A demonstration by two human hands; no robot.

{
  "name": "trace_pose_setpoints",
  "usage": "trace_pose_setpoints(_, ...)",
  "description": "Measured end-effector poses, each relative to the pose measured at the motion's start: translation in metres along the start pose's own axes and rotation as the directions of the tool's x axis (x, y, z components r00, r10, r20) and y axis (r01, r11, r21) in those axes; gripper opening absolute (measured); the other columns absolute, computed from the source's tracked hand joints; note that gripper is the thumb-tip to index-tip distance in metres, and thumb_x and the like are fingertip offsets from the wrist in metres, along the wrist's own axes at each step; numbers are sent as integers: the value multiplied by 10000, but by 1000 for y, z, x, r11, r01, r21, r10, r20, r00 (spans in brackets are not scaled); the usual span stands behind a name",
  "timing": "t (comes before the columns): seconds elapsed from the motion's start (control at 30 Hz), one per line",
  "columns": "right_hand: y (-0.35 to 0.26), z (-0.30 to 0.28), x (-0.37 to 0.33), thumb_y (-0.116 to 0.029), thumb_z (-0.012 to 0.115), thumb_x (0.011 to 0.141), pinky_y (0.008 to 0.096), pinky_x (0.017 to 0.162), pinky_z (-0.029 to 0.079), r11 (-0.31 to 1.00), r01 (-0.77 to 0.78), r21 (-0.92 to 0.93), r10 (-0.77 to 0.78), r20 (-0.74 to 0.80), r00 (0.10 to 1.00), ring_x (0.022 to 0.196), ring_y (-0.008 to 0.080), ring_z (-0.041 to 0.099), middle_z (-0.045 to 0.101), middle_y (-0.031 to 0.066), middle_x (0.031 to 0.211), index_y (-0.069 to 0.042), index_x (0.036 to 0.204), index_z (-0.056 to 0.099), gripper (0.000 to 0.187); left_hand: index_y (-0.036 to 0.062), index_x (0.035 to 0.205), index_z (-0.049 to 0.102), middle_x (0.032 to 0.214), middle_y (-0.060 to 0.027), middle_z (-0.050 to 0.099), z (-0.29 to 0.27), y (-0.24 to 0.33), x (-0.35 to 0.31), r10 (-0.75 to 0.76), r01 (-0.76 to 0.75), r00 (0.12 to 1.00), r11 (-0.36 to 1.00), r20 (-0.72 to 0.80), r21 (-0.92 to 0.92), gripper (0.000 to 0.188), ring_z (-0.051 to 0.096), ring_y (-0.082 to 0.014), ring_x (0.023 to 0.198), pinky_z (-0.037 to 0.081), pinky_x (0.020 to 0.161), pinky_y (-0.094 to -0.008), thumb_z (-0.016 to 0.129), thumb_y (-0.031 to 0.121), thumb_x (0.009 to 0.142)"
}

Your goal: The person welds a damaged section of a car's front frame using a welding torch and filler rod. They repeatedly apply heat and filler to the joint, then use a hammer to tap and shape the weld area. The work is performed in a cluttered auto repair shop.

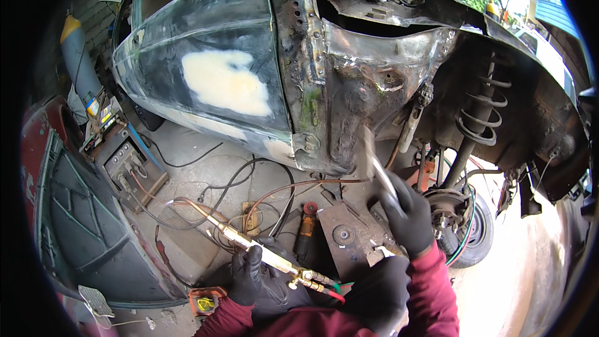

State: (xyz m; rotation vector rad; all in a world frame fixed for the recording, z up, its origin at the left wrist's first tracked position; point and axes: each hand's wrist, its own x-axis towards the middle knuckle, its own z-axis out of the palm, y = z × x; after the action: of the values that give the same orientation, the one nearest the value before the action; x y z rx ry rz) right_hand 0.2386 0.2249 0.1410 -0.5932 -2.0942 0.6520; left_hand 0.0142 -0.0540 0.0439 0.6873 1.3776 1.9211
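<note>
The torch (277,260) crosses the left grip (248,274) (nozzle (194,205) leftward).

Grey floor (190,181) bearing looping cables (291,196), orange-and-black power tool (306,232), flat metal plate (337,251), boxy machine (125,163) at left

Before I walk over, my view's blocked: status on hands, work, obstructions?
Left hand gripping brass torch. Right hand holding metal tool, motion-blurred, raised before car body. Cables looped below, possible trip risk.
</note>
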Motion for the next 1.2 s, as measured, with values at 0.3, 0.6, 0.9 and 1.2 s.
trace_pose_setpoints(0.3, 50, -60, -453, -460, 630, 1076, 537, 958, 506, 333, -917, -219, 769, -500, 399, 1079, 527, 653, 713, 372, 1208, 126, 1264, 694, 619, -26, 1338, 614, 1017, -160, 782, 18, 5, 0, 24, -35, 982, 998, 187, 58, 520, 694, -137, 670, 559, 587, -270, 528, 452, 1152)
trace_pose_setpoints(0.6, 39, -47, -593, -488, 597, 1076, 513, 1113, 493, -61, -944, -323, 934, -353, 61, 1302, 486, 619, 671, 338, 1366, 69, 1400, 654, 647, -40, 1302, 634, 1033, -176, 778, 52, 34, -24, -31, 50, 934, 998, 355, -43, 501, 713, -170, 685, 561, 592, -286, 575, 428, 1133)
trace_pose_setpoints(0.9, -51, -96, -280, -404, 514, 1156, 343, 869, 565, 868, -483, 114, 481, -430, 764, 970, 191, 704, 732, 145, 1112, 53, 1475, 584, 562, 28, 1413, 593, 1100, -102, 752, 127, 64, -12, -75, 160, 712, 986, 698, -57, 516, 637, -70, 676, 541, 595, -228, 596, 457, 1126)
trace_pose_setpoints(1.2, -146, -87, -196, -776, 676, 924, 311, 663, 606, 732, -527, 432, 540, 104, 835, 807, 194, 752, 725, 160, 1153, 39, 1608, 415, 1095, 7, 1380, 609, 1095, -113, 759, 192, 85, 15, -19, 244, 622, 954, 782, -171, 542, 689, -112, 698, 541, 560, -250, 590, 484, 1122)
